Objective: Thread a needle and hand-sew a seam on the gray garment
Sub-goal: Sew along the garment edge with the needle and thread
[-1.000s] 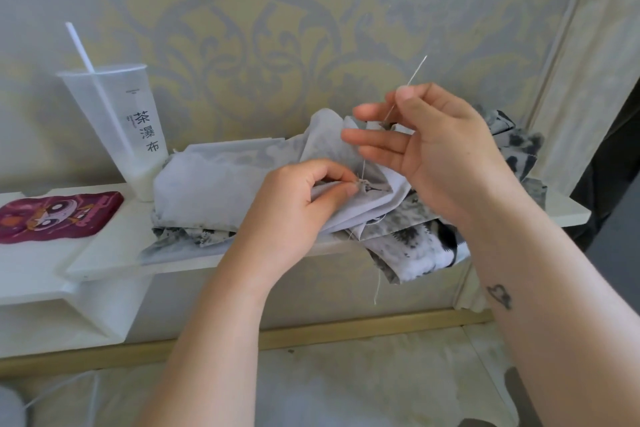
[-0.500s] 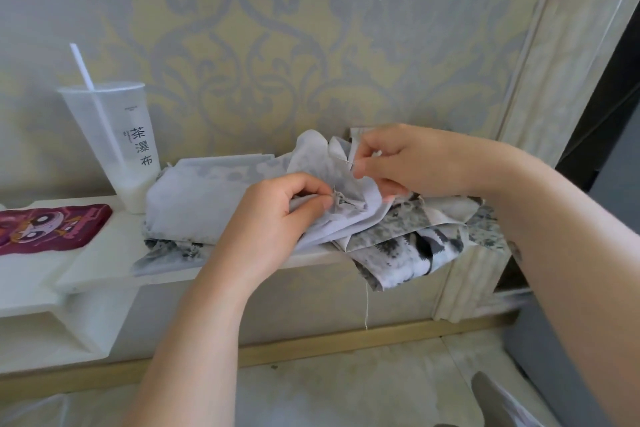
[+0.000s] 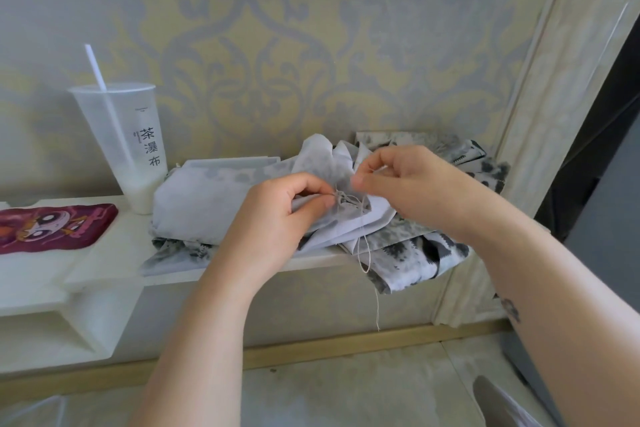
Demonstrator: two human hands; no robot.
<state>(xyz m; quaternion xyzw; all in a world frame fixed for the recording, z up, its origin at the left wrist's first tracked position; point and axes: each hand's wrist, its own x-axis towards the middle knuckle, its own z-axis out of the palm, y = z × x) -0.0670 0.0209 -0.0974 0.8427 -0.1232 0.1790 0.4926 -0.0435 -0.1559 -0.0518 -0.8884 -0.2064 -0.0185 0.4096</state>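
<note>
Fabric lies in a heap on the white shelf (image 3: 104, 253). The gray garment (image 3: 207, 198) reaches from just beside the plastic cup (image 3: 128, 149) on the left to the two hands on the right, and it rests partly on a black-and-white patterned cloth (image 3: 408, 253). I think the shelf carries the weight so that both hands are free for the small work.

The left hand (image 3: 273, 222) pinches a fold of the garment between thumb and forefinger, its fingers (image 3: 311, 208) pressed together just at the stitched place. This seems to keep the edge flat and firm. The right hand (image 3: 419, 191) is just beside it, with thumb and forefinger closed on something thin. It is most likely the needle, but the needle itself is hidden, so I cannot tell where it points.

The long axis of the garment goes left to right along the shelf, and the sewn edge is turned toward the person. The thread (image 3: 364, 246) starts from some loose loops at the seam, goes down over the shelf edge and hangs nearly vertical, its free end toward the floor. The stitch appears not yet pulled tight.
</note>
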